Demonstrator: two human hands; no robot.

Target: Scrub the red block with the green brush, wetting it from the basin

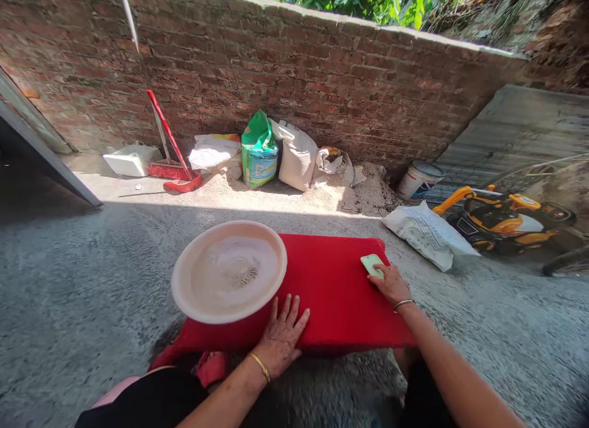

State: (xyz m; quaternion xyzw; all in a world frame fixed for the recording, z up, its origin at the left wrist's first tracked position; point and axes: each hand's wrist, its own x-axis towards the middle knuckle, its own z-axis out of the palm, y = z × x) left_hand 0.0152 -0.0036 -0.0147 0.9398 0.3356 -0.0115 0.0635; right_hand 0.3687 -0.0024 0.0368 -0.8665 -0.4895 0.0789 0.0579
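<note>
A red cloth (331, 280) lies spread over a low flat top in front of me. On its left part stands a wide, pale round basin (179, 280) with cloudy water in it and a dark speckled patch near the middle. My left hand (286, 336), with a gold bangle at the wrist, rests flat on the cloth's near edge beside the basin, fingers spread. Over at the right end, my right hand (391, 285) has its fingers on a pale green, rounded rectangular bar (369, 263) that looks like soap; the fingers cover part of it.
Beyond the cloth, a red broom and dustpan (181, 183), a green bag (259, 151) and a whitish sack (297, 158) stand along the brick wall (322, 78). To the right are a bucket (418, 179), another sack (426, 231) and a yellow-black toy digger (506, 219).
</note>
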